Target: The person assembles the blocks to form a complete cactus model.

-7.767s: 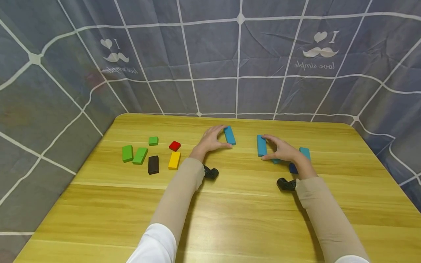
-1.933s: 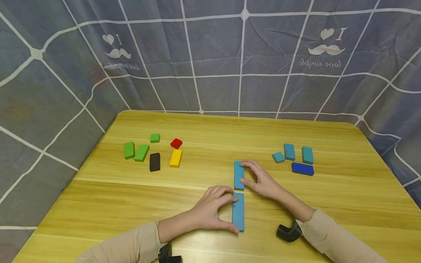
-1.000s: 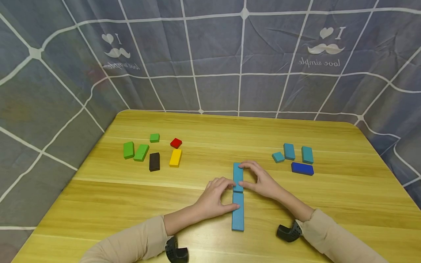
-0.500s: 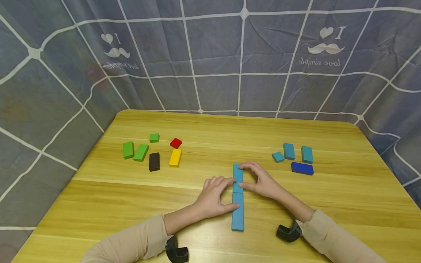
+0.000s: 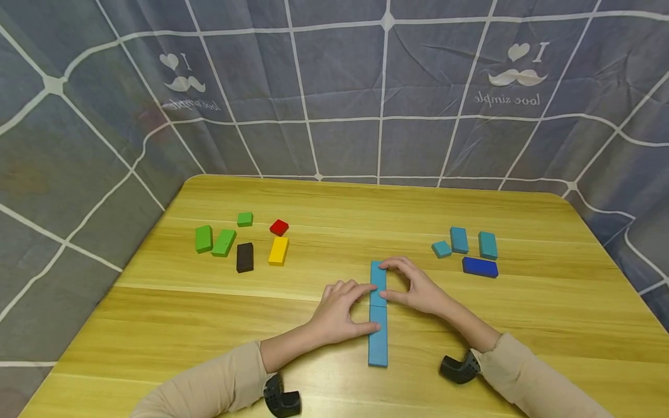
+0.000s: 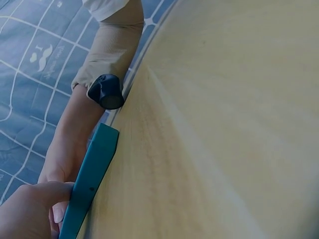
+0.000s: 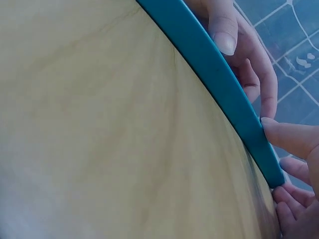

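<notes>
Two long light-blue blocks lie end to end at the middle of the table, their ends meeting at a thin seam: a far block (image 5: 378, 277) and a near block (image 5: 378, 346). My left hand (image 5: 338, 313) spans the seam from the left, thumb on the near block and index fingertip on the far one. From the right, my right hand (image 5: 422, 291) holds the far block with thumb and index finger along its edge. The left wrist view shows a thumb (image 6: 55, 191) against the blue side. In the right wrist view, fingertips (image 7: 279, 130) touch the blue edge.
On the left lie several green blocks (image 5: 223, 242), a black block (image 5: 244, 258), a yellow block (image 5: 279, 251) and a red block (image 5: 279, 227). On the right are three smaller light-blue blocks (image 5: 459, 240) and a dark-blue block (image 5: 479, 267). A curtain (image 5: 334, 87) hangs behind the table.
The two long blocks have come from the back of the table to its middle, and the gap between them has closed. My left hand has shifted forward across the seam. Lately almost nothing moves.
</notes>
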Available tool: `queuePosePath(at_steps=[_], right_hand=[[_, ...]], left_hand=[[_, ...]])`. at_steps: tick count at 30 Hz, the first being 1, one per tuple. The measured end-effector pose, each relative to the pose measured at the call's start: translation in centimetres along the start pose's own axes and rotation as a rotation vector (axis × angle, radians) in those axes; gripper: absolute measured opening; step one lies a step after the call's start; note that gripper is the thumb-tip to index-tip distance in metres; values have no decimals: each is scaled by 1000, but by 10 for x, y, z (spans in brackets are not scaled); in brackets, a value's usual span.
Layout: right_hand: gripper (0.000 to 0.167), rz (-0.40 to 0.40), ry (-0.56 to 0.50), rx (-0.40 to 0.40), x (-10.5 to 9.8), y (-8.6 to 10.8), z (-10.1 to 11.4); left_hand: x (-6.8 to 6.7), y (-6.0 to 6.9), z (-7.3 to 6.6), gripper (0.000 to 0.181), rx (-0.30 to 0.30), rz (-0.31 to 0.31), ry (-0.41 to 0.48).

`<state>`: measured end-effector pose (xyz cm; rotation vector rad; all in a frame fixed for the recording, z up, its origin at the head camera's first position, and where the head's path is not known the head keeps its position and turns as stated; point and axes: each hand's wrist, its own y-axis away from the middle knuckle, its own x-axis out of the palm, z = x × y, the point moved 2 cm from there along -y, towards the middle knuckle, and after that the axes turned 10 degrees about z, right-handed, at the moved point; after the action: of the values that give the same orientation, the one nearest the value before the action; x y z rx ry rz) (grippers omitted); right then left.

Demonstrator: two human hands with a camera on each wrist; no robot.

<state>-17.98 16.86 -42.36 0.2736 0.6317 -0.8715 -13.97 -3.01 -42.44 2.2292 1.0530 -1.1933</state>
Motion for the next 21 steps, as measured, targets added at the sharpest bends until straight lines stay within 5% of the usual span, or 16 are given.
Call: queuePosePath(at_steps=[8, 15, 21], right_hand=[[49, 63, -33, 17, -15, -2, -3], [44, -79, 72, -77, -59, 4, -8], [47, -135, 102, -60, -90, 16, -17]], left_hand=[[-1, 0, 0, 65, 2, 4, 16], [-1, -1, -1, 64, -2, -1, 38], [0, 0, 0, 64, 1, -7, 53]])
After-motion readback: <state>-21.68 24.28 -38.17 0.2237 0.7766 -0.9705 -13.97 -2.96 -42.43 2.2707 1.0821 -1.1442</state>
